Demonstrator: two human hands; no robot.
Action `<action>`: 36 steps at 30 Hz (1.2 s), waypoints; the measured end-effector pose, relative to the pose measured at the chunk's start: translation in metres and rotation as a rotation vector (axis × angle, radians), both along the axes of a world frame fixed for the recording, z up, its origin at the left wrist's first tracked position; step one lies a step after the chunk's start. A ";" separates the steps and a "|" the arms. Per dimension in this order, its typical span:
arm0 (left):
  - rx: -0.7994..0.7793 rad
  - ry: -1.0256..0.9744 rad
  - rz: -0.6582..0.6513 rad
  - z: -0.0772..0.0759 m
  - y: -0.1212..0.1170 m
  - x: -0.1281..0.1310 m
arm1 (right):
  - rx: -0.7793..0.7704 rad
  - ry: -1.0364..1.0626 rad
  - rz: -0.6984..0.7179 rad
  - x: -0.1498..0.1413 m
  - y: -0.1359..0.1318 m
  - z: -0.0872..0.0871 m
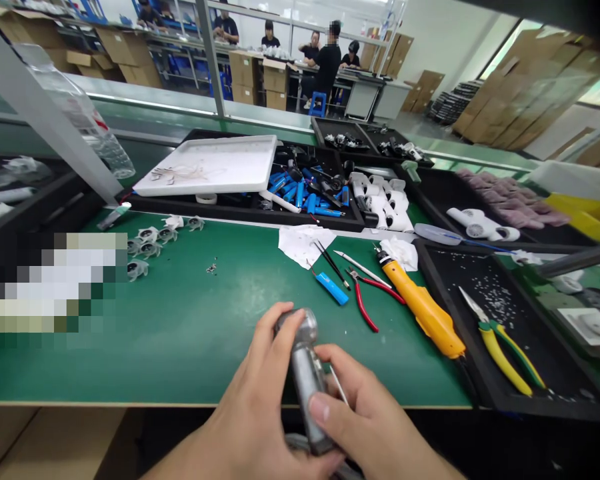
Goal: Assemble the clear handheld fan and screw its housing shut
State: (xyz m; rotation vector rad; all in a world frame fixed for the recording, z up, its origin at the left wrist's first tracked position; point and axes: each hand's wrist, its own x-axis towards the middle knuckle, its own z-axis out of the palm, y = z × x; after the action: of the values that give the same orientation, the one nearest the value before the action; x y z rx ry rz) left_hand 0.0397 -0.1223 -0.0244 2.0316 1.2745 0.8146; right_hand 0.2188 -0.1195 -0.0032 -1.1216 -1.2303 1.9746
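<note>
Close to the table's front edge, my left hand wraps round a grey handheld housing with a rounded head, its fingers over the head end. My right hand grips the same housing from the right, thumb pressed on the handle. A thin white strip shows by the right fingers; what it belongs to is unclear. Beyond the hands lie a blue battery, black tweezers, red-handled cutters, a white pen-like stick and a yellow electric screwdriver.
Several clear fan impellers and tiny screws lie on the green table. A white tray tops a black bin of batteries. At right, pliers rest in a black tray. People work at far benches.
</note>
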 end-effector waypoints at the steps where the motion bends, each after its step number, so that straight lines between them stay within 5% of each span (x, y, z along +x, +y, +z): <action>1: -0.009 -0.031 -0.015 -0.001 0.000 -0.001 | -0.080 0.127 0.025 0.001 -0.001 0.001; 6: -0.015 -0.166 -0.132 -0.003 0.002 -0.007 | -0.287 0.391 0.030 0.002 -0.008 0.009; 15: -0.019 -0.237 -0.199 0.015 -0.006 -0.007 | -0.246 0.398 0.004 -0.004 -0.019 -0.008; 20: -0.001 -0.266 -0.134 0.017 -0.004 -0.006 | -0.273 0.401 0.039 0.000 -0.015 -0.003; 26: 0.148 -0.153 -0.158 0.008 0.010 -0.011 | -0.189 0.329 0.140 0.007 -0.003 0.006; 31: 0.011 -0.004 -0.092 0.010 0.006 -0.010 | 0.019 0.153 0.016 -0.006 -0.002 -0.006; 36: 0.039 0.104 -0.071 0.019 0.004 -0.009 | 0.050 0.130 0.048 -0.012 0.001 -0.006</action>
State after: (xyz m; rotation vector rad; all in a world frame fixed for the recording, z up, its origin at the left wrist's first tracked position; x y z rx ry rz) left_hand 0.0304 -0.1178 -0.0056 2.1618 1.2434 0.7145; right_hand 0.2064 -0.1186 -0.0089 -0.9320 -1.2407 2.0069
